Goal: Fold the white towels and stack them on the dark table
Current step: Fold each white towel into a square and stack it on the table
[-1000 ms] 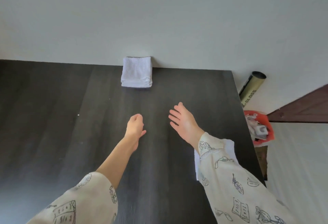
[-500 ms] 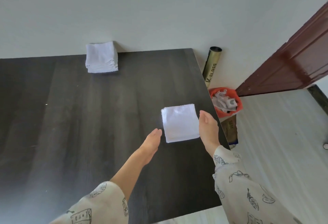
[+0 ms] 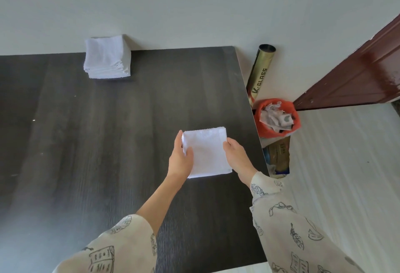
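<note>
Right — folded towel (image 3: pixel 205 151) lies near the dark table (image 3: pixel 108 143) right edge, left hand (image 3: pixel 180 158) and right hand (image 3: pixel 237 156) each gripping a side. Lift level, keep layers pinched, carry to stack (image 3: pixel 107 59) by the wall — square edges.

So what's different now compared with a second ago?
Both hands have closed in on the folded towel near the table's right edge: the left hand now grips its left side, thumb on top, and the right hand holds its right side. A second ago both hovered empty. The towel stack by the wall and the dark table look unchanged.
</note>
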Available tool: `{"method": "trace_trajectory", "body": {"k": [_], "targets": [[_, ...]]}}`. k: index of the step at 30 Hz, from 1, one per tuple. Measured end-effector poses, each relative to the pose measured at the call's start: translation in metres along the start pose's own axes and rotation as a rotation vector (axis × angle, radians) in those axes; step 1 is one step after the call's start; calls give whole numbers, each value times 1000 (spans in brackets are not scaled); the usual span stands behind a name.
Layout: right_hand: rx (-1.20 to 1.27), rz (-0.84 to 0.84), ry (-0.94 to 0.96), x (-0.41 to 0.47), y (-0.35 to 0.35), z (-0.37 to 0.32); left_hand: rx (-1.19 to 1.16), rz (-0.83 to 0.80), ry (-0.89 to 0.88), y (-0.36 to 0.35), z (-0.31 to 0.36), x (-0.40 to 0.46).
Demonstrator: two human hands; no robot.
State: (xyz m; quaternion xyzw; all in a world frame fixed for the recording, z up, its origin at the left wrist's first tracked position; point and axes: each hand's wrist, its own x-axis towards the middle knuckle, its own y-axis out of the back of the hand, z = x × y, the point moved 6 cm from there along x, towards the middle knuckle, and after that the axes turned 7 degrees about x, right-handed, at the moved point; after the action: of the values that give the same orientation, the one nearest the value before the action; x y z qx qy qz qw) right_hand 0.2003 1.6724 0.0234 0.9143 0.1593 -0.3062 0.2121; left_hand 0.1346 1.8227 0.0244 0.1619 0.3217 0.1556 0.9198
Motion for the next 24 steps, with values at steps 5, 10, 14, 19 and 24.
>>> {"method": "trace_trajectory", "body": {"k": [5,10,14,19,24], "targets": [[-2,93,57,8,9,0,-80,107,149,8,-5,11],[16,206,71,14,15,3,-87,241,188,13,-7,14],[11,245,85,14,19,4,-119,303,204,16,-8,9],[33,230,101,13,21,2,-143,300,207,18,-8,13],[47,69,56,16,9,4,-162,240,123,6,-12,18]]}}
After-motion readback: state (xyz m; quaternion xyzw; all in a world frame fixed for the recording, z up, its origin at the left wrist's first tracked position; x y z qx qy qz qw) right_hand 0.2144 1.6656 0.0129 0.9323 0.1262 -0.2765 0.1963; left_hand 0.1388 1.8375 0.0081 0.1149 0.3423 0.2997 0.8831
